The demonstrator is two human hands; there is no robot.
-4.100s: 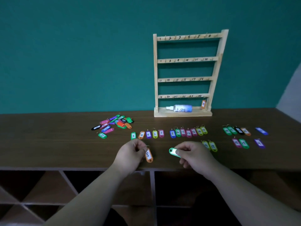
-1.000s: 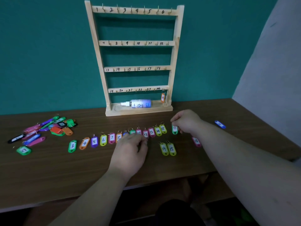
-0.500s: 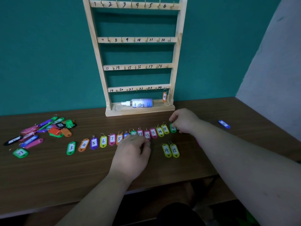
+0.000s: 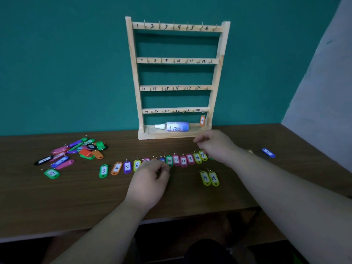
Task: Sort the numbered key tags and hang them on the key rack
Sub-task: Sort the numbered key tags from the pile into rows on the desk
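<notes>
A row of numbered key tags (image 4: 183, 161) lies across the wooden table (image 4: 57, 197). It runs from the green 3 (image 4: 103, 170) through the orange 4 (image 4: 116, 168), purple 5 (image 4: 127, 166) and yellow 6 (image 4: 136, 165) to the yellow 15 (image 4: 203, 155) at its right end.

Your left hand (image 4: 150, 180) rests over the middle of the row and covers the tags between the 6 and the green 10 (image 4: 169, 160). Its fingers curl down onto them; whether they pinch one cannot be told. Your right hand (image 4: 217, 147) sits at the row's right end, just in front of the key rack (image 4: 177, 79), with thumb and fingers drawn together. What they hold, if anything, cannot be seen. A sliver of a green tag (image 4: 211, 158) shows under that wrist.

Two more yellow tags, a spare 14 (image 4: 205, 178) and a spare 15 (image 4: 214, 178), lie side by side nearer you, apart from the row. A heap of unsorted tags (image 4: 83, 147) sits at far left, with a green 17 (image 4: 51, 173) and a black tag (image 4: 43, 160) near its edge. A lone blue tag (image 4: 268, 152) lies well to the right.

The rack stands upright against the teal wall (image 4: 66, 73). One orange tag (image 4: 202, 120) hangs under 24, and a spray bottle (image 4: 174, 126) lies on its side in the base tray.
</notes>
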